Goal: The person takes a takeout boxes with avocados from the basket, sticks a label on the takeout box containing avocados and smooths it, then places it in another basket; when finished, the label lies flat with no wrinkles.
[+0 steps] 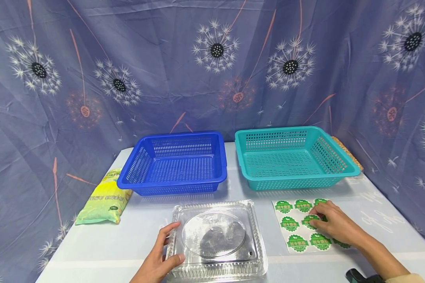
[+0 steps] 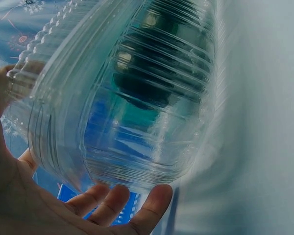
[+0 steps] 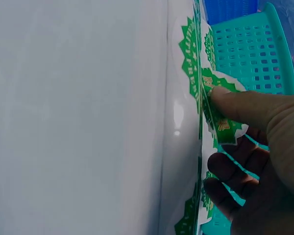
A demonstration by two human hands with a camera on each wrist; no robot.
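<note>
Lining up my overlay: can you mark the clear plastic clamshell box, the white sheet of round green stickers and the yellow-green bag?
clear plastic clamshell box (image 1: pixel 217 204), head view, bare far rim.
white sheet of round green stickers (image 1: pixel 289 224), head view, a middle-left sticker.
yellow-green bag (image 1: pixel 104 198), head view, middle of its printed face.

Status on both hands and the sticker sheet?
Left hand grips clear box edge. Right hand pinches one sticker on sheet. Nothing in the way.
</note>
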